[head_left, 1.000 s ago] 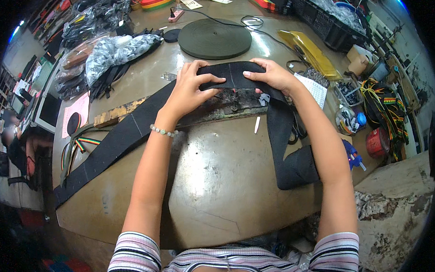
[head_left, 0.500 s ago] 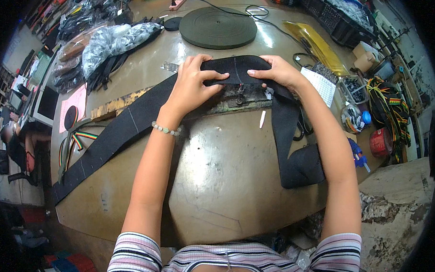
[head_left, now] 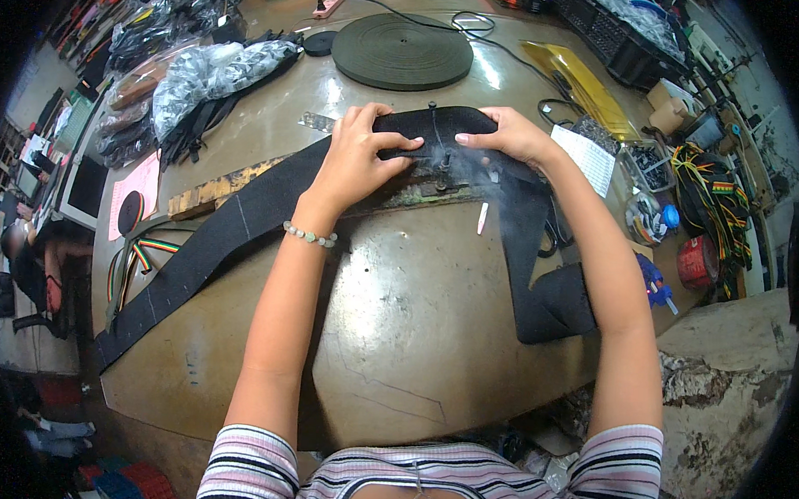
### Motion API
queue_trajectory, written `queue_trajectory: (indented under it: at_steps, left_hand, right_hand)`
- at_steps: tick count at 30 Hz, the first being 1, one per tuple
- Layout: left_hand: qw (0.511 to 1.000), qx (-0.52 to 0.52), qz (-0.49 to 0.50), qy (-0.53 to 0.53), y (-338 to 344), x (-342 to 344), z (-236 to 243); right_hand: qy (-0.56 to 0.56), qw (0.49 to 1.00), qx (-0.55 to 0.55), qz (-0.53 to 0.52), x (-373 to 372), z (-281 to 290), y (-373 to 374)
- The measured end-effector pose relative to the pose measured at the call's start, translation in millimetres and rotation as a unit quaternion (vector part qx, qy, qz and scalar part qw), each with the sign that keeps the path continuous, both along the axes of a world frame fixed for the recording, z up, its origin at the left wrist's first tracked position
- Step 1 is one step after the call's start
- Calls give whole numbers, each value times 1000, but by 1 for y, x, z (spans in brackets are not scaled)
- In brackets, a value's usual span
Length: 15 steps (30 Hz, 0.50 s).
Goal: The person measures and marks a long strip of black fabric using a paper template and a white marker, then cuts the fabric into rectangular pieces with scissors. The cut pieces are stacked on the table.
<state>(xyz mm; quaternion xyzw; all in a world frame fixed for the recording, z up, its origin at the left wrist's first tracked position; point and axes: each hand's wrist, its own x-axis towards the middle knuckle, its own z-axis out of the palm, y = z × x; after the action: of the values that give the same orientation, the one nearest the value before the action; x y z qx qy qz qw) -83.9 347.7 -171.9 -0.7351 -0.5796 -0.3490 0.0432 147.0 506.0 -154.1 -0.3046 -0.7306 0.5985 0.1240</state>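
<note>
A wide black webbing strap (head_left: 233,222) runs across the brown worktable (head_left: 415,320) from lower left to the middle, then hangs down at the right. My left hand (head_left: 354,155) grips it from the left and my right hand (head_left: 509,135) presses on it from the right. Between my hands the strap lies over a small metal cutting tool (head_left: 439,167) on a wooden block, and thin smoke rises there. My left wrist carries a bead bracelet.
A large roll of dark green webbing (head_left: 402,49) lies behind my hands. Bags of black parts (head_left: 203,71) sit at the far left, a yellow tray (head_left: 573,75) and bins of striped straps (head_left: 714,190) at the right. Another person (head_left: 30,254) sits at the left edge.
The view has shifted so the work sits lower in the picture. My hands hold the strap in the same place, and smoke now shows at the tool.
</note>
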Motion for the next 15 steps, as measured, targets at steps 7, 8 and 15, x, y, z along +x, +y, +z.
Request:
queue_trajectory:
  at_steps: [7,8,15]
  left_hand:
    - [1000,-4,-6,6,0,-1,0]
    - [1000,-6,-7,4,0,-1,0]
    - [1000,-5,-18,-7,1,-3,-2]
  right_hand:
    - [-28,999,9,-14,0,3,-4]
    - [-33,999,5,-18,1,3,-4]
    - [-20,1000,1,9,1,5,-5]
